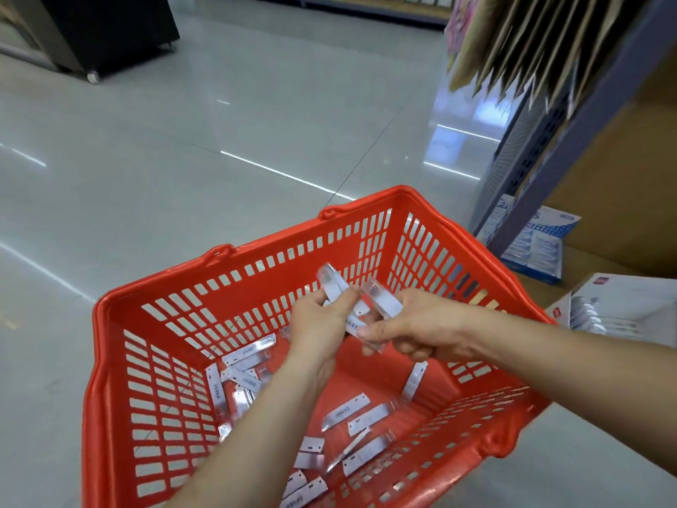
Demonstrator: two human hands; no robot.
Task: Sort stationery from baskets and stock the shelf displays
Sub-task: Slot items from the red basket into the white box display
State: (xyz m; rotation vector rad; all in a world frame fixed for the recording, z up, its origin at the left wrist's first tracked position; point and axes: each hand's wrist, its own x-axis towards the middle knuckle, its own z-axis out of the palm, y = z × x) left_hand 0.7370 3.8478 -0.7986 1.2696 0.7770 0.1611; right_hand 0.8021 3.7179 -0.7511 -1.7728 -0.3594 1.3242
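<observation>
A red plastic basket [121, 361] stands on the floor below me. Several small clear packets with white labels [361, 419] lie scattered on its bottom. Both hands are over the basket's middle. My left hand [322, 324] is shut on a few of these packets [331, 284], which stick up from its fingers. Touching it from the right, my right hand [414, 328] grips more of the same packets [383, 302]. Both forearms cover part of the basket floor.
A grey shelf upright [549, 170] with hanging card packs [531, 42] rises at the right. Blue-white boxes [531, 247] and an open white box of items [615, 313] lie at its foot. Glossy tiled floor spreads left; a black wheeled cabinet [110, 27] stands far left.
</observation>
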